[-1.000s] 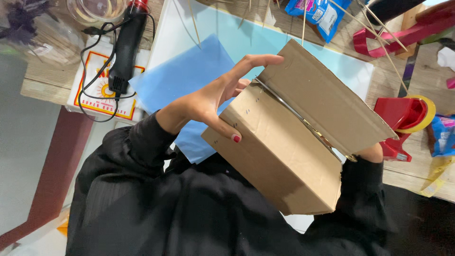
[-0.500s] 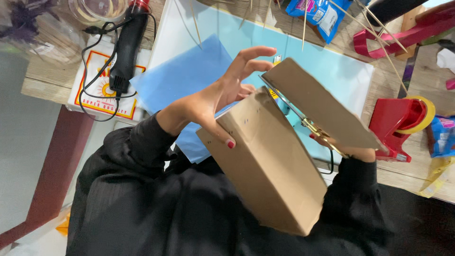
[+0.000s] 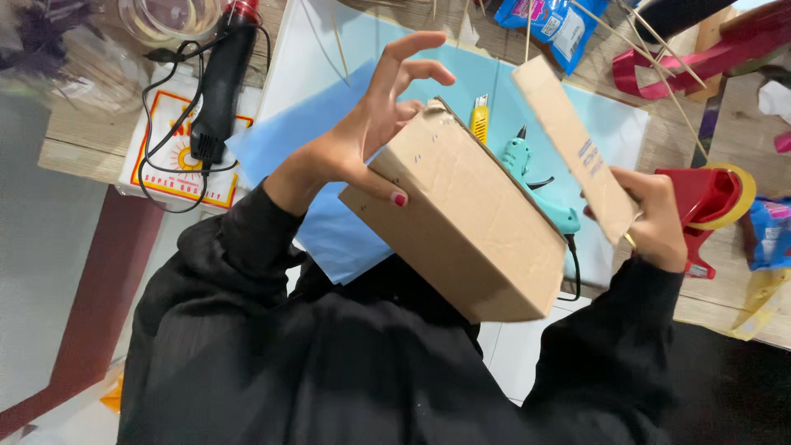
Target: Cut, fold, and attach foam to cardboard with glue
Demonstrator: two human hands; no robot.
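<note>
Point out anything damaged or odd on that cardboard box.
The cardboard box in the left hand has a ragged, torn top corner and small puncture holes on its side. The right hand holds a separate cardboard strip, apart from the box.

A craft table — glue gun (image 3: 527,169), tape dispenser (image 3: 709,202), blue paper sheets (image 3: 329,148) about.

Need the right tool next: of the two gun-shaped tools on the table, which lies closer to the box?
The teal glue gun, partly behind the cardboard box; the black one lies far left.
</note>
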